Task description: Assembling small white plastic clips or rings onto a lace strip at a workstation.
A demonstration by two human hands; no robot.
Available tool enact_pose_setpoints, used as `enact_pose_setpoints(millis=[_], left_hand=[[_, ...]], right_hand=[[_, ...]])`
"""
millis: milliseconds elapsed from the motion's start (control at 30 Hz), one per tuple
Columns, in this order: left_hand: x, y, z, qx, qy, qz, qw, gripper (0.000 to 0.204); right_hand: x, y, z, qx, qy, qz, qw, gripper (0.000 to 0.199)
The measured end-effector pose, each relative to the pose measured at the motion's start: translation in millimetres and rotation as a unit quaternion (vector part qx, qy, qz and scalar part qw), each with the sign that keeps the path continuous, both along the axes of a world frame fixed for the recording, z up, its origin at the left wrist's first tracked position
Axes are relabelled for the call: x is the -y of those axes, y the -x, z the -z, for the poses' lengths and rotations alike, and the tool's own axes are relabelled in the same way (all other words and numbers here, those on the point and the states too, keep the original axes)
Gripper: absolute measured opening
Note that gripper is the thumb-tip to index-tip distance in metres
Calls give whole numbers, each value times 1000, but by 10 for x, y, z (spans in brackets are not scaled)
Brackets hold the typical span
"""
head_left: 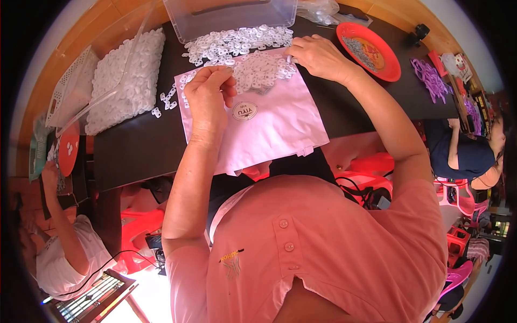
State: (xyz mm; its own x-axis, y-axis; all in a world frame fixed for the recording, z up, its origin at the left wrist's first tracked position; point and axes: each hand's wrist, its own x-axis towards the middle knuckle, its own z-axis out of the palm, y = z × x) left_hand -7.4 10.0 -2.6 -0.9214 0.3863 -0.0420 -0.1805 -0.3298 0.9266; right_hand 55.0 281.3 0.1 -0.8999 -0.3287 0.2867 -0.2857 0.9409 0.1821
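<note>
A pink cloth (274, 129) with a round printed mark lies over the table's front edge toward my lap. On its far part is a flat layer of small white plastic pieces with holes (258, 70). My left hand (211, 92) is closed above the left side of this layer, thumb and fingers together; whatever is between them is hidden. My right hand (322, 58) comes in from the right, with its fingertips pinched on a small white plastic piece (290, 58) at the layer's right edge.
A loose heap of white pieces (237, 40) spills before a clear plastic bin (231, 16). A full clear bag (129, 81) stands left. Right are a red dish (396, 67) with small grey parts and purple straps (431, 81). Other people sit at both sides.
</note>
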Motion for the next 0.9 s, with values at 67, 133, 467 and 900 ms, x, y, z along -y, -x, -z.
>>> enact_pose_setpoints(millis=[67,133,467,900], left_hand=[[6,8,11,0,0,0,1000,9],[35,30,36,-7,10,16,1000,11],[5,7,13,-16,-34,22,999,11],[18,-4,-27,-13,-60,-5,998,11]], right_hand=[[5,-5,-6,-9,18,-10,1000,14],[16,9,-16,9,16,0,1000,14],[576,85,-326,48,487,38,871,16],[1246,161,-270,83,714,43,694,21]])
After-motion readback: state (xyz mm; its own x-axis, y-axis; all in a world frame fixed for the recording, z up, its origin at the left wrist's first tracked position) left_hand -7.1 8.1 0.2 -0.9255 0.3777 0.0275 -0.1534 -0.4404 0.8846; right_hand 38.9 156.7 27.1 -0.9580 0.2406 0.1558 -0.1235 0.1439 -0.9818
